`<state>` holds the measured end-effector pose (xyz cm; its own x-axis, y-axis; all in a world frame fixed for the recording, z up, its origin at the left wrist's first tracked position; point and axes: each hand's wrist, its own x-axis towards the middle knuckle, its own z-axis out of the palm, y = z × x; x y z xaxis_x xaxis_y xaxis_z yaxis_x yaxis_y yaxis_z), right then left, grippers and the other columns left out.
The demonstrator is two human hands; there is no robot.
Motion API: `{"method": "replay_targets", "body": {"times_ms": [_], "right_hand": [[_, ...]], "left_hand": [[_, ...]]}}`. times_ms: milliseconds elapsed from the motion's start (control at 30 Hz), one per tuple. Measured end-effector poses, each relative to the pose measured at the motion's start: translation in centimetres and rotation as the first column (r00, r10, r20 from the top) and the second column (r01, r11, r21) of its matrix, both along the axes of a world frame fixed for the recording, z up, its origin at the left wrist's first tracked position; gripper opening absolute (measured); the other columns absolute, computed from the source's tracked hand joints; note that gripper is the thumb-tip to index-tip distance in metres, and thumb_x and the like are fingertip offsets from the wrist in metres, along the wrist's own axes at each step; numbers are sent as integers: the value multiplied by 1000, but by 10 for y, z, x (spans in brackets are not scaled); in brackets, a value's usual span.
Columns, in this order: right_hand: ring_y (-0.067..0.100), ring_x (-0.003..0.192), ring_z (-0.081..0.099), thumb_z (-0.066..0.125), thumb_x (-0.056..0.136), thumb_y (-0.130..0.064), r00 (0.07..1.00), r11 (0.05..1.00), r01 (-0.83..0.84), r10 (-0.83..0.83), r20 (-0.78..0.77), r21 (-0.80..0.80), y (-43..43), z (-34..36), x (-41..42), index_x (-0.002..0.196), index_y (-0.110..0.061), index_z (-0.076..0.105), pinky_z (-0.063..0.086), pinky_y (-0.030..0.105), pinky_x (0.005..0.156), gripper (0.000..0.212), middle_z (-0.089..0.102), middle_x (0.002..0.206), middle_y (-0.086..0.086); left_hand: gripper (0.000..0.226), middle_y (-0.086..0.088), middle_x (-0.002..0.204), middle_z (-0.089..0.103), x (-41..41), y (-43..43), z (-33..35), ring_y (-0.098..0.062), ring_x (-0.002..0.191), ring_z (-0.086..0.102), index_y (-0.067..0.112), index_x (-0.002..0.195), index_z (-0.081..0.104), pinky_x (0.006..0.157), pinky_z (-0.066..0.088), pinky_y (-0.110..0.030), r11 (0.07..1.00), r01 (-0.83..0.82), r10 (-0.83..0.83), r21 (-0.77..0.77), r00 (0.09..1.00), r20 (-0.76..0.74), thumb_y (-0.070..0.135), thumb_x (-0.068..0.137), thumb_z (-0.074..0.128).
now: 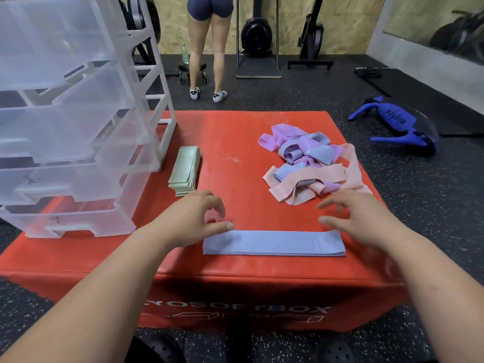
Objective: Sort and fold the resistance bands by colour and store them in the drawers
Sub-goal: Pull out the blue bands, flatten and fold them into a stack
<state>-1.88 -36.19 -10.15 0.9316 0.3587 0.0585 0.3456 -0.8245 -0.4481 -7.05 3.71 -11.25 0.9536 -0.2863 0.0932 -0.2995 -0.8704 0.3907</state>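
Note:
A flat stack of blue resistance bands (pixel 275 243) lies along the near edge of the red soft box (pixel 235 142). My left hand (pixel 195 218) hovers at its left end, thumb tip touching the band's corner, fingers curled and apart. My right hand (pixel 353 220) hovers over the right end, fingers spread, holding nothing. A folded pile of green bands (pixel 184 174) rests near the drawer unit. A tangled heap of pink, purple and blue bands (pixel 311 166) sits at the box's right side. The clear plastic drawer unit (pixel 73 132) stands at the left with drawers pulled out.
A person stands beyond the box with their back to me (pixel 208 48). A blue exercise device (pixel 398 127) lies on the black rubber floor to the right. Gym machines line the back wall. My black shoes (pixel 157 349) show below the box.

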Motion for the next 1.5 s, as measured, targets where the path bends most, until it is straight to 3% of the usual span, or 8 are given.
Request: {"method": "replay_targets", "body": {"times_ms": [133,267,500,700,833,1067,1267,1500], "right_hand": [[12,95,63,78,89,-32,982,996,82,-84,170,17,25,-3,31,112,-35,74,49,34,84,24,68,110,-12],[26,115,58,75,89,-32,970,986,123,-95,222,-114,44,-8,58,120,-32,72,53,46,91,31,67,123,-10],[28,102,56,81,81,-34,935,962,201,-133,328,-183,53,-23,91,103,-30,79,53,46,81,22,68,106,-7],[33,96,54,53,102,-30,878,967,231,-161,450,-106,57,0,107,102,-22,72,50,48,76,21,67,98,5],[35,89,52,49,105,-31,758,959,284,-236,609,18,46,35,105,112,-21,70,47,47,73,25,66,93,6],[42,87,63,65,97,-34,848,871,465,-387,363,-159,26,19,98,110,-24,72,48,43,69,18,70,96,18],[35,90,62,60,100,-34,713,880,385,-474,517,277,24,44,89,108,-25,60,47,44,74,12,69,98,5],[9,98,64,82,81,-13,973,957,59,-119,200,283,43,29,79,99,-26,67,57,39,83,26,64,89,-19]], "left_hand": [[27,15,102,61,23,-18,-3,-10,100,58,34,102,69,91,53,-40,1000,-19,20,-16,998,65,58,91,72],[26,11,104,63,45,-37,-8,-15,100,61,31,106,70,91,54,-42,1000,15,-14,-27,998,67,51,91,74],[24,9,108,63,72,-53,-11,-17,106,61,34,108,68,95,52,-42,998,46,-44,-44,998,47,52,92,68],[19,10,110,61,85,-64,-9,-17,108,59,30,112,70,96,49,-38,986,31,-9,-163,991,136,40,96,72],[16,11,106,61,89,-71,-4,-10,100,58,29,113,70,90,51,-37,957,39,18,-287,981,194,33,97,72],[18,14,108,62,88,-78,-4,-4,99,60,32,115,69,89,52,-35,956,21,30,-294,985,168,33,97,71],[18,15,109,63,87,-83,-1,-5,99,61,31,116,69,90,51,-31,945,8,57,-327,980,190,31,98,70],[23,16,112,65,87,-91,-4,-4,100,61,30,121,69,86,49,-23,936,19,49,-351,982,183,33,99,69]]}}
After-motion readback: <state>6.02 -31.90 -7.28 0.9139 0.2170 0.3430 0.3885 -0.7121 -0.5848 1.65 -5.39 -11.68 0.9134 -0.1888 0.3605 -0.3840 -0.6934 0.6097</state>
